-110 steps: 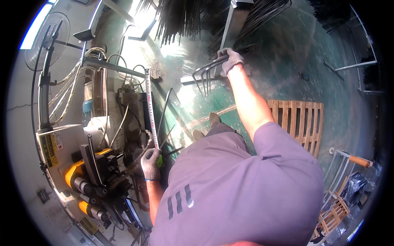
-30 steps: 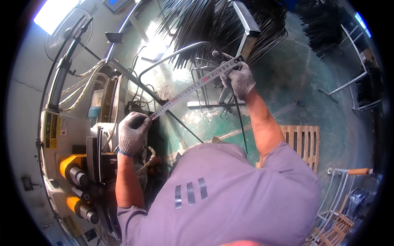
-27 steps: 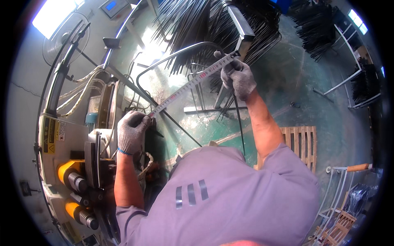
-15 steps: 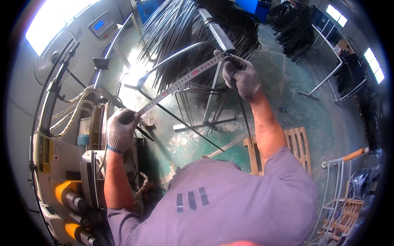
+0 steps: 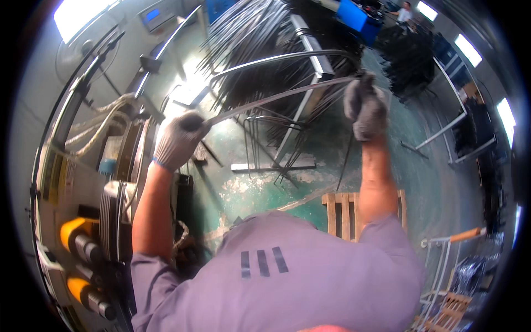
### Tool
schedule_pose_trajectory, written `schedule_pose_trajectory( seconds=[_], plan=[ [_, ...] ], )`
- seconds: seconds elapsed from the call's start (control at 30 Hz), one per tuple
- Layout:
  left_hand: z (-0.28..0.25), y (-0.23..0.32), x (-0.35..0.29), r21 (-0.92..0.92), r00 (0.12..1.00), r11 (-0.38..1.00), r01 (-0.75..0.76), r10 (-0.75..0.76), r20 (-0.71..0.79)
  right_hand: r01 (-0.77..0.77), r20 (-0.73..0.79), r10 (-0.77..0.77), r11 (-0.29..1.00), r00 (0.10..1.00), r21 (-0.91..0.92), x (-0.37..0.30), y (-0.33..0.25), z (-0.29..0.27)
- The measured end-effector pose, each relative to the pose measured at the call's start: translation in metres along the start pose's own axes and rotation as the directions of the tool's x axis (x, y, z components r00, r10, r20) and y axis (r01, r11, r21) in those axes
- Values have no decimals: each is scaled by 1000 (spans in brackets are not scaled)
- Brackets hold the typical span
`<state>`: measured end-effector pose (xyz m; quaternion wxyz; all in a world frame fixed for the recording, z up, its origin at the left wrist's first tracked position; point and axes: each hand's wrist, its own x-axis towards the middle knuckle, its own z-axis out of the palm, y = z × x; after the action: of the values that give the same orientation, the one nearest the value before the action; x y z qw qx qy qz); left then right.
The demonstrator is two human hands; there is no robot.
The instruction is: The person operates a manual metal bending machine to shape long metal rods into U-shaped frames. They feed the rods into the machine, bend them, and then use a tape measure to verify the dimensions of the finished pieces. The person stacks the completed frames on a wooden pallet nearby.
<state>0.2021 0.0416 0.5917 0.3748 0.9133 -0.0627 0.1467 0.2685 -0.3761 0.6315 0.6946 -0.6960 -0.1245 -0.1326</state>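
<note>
A tape measure's blade [image 5: 276, 99] stretches between my two gloved hands, slightly blurred and rising to the right. My left hand [image 5: 180, 139], in a grey knit glove, is closed on its left end; any case is hidden in the palm. At the other end my right hand [image 5: 366, 108], gloved too, pinches the blade near the tip of a bent dark metal rod [image 5: 276, 57]. Whether those fingers also grip the rod, I cannot tell. The rod's long arm runs just beyond the blade, past the end of a steel rack beam [image 5: 312, 50].
Bundles of thin dark rods [image 5: 243, 41] hang on the rack. At left stands a machine with hoses [image 5: 102, 130] and orange-capped parts [image 5: 77, 232]. A wooden pallet [image 5: 347, 213] lies below my right arm; a trolley [image 5: 442, 260] stands right. A person [image 5: 405, 14] is far back.
Both hands have shifted right, the right one further and past the beam's end. The blade has moved with them and lies flatter. The bent rod has moved right and up too.
</note>
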Motion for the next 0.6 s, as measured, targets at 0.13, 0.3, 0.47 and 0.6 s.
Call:
schedule_pose_trajectory(
  seconds=[0.13,0.3,0.47,0.6],
  plan=[
    [-10,8,9,146,999,989,-33,31,18,-74,-20,78,986,997,150,9,-8,-27],
    [-12,6,26,153,992,981,-121,116,42,-109,-52,126,962,991,252,8,-20,-51],
    [1,8,46,26,978,980,-198,196,67,-98,-30,109,962,994,255,2,-37,-72],
    [13,20,55,30,962,966,-257,252,107,-93,18,92,948,996,305,-5,-54,-89]
  ],
)
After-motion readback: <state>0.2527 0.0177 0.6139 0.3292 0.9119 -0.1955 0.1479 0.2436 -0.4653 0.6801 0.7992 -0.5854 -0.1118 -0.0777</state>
